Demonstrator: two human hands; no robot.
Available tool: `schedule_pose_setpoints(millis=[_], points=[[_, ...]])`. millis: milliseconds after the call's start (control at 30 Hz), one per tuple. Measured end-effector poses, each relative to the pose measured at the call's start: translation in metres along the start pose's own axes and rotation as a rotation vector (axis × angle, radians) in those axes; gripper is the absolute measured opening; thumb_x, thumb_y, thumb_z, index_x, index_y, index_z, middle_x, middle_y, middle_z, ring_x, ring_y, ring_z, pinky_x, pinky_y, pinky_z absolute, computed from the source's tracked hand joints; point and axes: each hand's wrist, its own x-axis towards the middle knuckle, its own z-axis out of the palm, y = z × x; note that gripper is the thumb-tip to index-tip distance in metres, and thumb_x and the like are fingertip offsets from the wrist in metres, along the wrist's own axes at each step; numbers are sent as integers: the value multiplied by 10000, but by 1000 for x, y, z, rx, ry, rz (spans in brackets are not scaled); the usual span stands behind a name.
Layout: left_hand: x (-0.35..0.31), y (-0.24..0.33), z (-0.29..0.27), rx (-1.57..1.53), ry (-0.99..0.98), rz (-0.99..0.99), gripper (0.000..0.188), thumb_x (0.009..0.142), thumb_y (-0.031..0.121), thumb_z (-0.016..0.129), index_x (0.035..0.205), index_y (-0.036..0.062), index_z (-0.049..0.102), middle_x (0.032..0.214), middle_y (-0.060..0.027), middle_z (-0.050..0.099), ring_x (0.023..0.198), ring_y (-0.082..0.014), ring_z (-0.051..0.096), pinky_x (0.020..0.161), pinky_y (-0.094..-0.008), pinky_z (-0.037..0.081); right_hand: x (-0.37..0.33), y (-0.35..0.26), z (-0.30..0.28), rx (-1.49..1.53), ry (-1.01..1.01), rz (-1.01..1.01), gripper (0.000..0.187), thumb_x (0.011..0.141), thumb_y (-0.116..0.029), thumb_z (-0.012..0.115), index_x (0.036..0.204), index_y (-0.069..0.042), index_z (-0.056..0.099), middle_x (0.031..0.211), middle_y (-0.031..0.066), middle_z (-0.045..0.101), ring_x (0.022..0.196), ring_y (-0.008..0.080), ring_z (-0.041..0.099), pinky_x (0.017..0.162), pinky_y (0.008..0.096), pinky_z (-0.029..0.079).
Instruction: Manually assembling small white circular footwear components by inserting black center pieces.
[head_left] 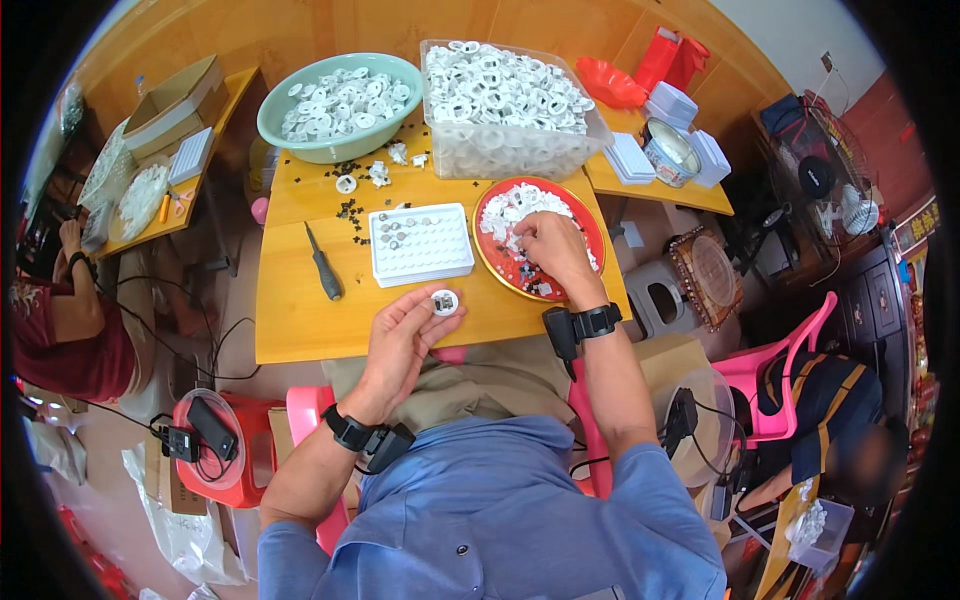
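My left hand (402,328) pinches a small round white plastic part (445,302) with a dark middle, held up over the table's front edge. At the right, my right hand (556,248) reaches into a round red tray (488,262) with a gold rim. Its fingers are bent together among small white plastic pieces (513,207); what they grip, if anything, is hidden. Dark bits lie in the tray's lower part. Between my hands stands a stack of white dimpled trays (425,262), with several small round pieces in the top one's upper rows. A grey-handled screwdriver (325,272) lies to the left.
Behind stand a green basin (335,150) and a clear plastic bin (510,150), both heaped with round white parts. Black bits (350,212) are scattered on the wooden table (290,335). A tin (670,155) stands at the right. Other people sit at far left and lower right.
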Motion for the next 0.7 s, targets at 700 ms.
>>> schedule_pose_setpoints(millis=[700], points=[[-1, 5, -1, -168, -41, -46, 358, 1035, 153, 495, 1342, -30, 521, 1252, -139, 630, 1158, -227, 626, 1010, -337, 516, -46, -87, -16, 521, -159, -430, 99, 917, -43, 618, 979, 4, 679, 800, 60, 653, 652, 105, 621, 595, 248, 472]])
